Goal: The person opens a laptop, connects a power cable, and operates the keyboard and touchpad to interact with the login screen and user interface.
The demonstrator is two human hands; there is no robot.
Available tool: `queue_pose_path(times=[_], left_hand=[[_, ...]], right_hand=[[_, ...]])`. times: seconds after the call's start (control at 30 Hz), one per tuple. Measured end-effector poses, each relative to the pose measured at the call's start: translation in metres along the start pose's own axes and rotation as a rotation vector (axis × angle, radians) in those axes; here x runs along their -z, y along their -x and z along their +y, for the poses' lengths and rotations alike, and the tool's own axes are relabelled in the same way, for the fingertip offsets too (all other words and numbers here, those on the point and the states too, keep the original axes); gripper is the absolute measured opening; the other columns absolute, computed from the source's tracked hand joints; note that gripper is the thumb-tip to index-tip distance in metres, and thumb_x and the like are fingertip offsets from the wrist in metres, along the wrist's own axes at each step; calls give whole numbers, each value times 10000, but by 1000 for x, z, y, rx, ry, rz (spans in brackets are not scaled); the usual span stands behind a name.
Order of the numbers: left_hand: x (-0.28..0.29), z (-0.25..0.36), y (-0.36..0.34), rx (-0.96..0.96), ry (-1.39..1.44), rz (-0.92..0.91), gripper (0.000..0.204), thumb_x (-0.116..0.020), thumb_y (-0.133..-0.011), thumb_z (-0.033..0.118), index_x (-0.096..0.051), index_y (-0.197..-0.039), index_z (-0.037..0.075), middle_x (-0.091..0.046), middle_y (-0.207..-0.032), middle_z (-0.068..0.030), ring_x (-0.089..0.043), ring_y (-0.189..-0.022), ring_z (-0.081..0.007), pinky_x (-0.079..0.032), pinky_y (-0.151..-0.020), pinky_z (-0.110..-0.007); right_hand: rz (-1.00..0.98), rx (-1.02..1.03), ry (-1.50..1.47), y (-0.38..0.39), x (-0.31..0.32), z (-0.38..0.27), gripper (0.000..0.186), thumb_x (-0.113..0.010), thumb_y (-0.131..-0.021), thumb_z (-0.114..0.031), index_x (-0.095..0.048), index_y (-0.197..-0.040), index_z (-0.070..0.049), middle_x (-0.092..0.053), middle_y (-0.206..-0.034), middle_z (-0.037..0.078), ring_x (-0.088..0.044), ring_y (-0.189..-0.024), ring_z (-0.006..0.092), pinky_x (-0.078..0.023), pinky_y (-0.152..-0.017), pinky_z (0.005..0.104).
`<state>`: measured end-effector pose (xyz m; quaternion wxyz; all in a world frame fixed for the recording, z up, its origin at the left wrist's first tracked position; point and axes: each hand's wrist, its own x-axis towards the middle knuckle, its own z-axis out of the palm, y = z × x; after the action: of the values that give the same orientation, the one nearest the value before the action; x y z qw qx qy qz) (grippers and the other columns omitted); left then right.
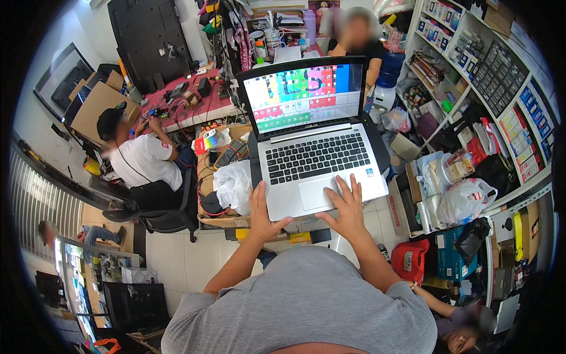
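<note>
Open silver laptop (315, 144) held in mid-air above the tiled floor (177, 259), in front of the chest, not resting on any surface. Left hand (261, 212) clamped on the near-left corner of the base, thumb on top, remaining fingers hidden beneath: carries the weight. Right hand (346, 203) laid flat on the palm rest, fingers spread and extended, touching the trackpad (318, 192): steadies the base and reaches the controls. Lid upright, multicoloured screen (303, 94) facing the wearer. Long axis left to right, tilted slightly; hinge edge directed away, toward the cluttered red workbench (194, 100).
</note>
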<state>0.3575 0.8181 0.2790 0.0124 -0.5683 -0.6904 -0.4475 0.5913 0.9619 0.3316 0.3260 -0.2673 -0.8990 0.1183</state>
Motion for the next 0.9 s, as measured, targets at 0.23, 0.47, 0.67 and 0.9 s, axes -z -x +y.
queue_pose_path(times=[0.23,0.47,0.67,0.9], left_hand=[[-1,-2,1,-6,-16,5,1220,-769,-680,644,-207,-1543,-10,-292,-1552,-243,-287,-1397,-455,-153,-1188,-584],[-1,-3,2,1,-7,2,1220,-769,-679,650,-203,-1545,2,-286,-1556,-239,-278,-1403,-453,-160,-1188,-578],[0,-2,1,-3,-20,-4,1221,-763,-687,662,-203,-1541,-7,-286,-1554,-241,-275,-1404,-455,-166,-1186,-576],[1,1,1,19,-4,-7,1235,-783,-681,642,-191,-1548,-10,-299,-1531,-252,-298,-1385,-454,-216,-1164,-555]], right_hand=[[7,6,-35,-1,0,2,683,-809,-715,-528,-666,-1208,-77,-439,-1482,203,-259,-1436,502,-235,-1116,674],[7,0,-34,-1,1,1,693,-819,-712,-513,-658,-1217,-66,-442,-1477,208,-263,-1436,497,-234,-1123,666],[-8,10,-24,-1,2,0,692,-815,-723,-505,-656,-1243,-77,-445,-1483,200,-262,-1443,485,-227,-1132,660],[-32,18,-7,0,2,0,698,-809,-739,-501,-645,-1280,-89,-451,-1489,184,-250,-1460,464,-212,-1150,648]])
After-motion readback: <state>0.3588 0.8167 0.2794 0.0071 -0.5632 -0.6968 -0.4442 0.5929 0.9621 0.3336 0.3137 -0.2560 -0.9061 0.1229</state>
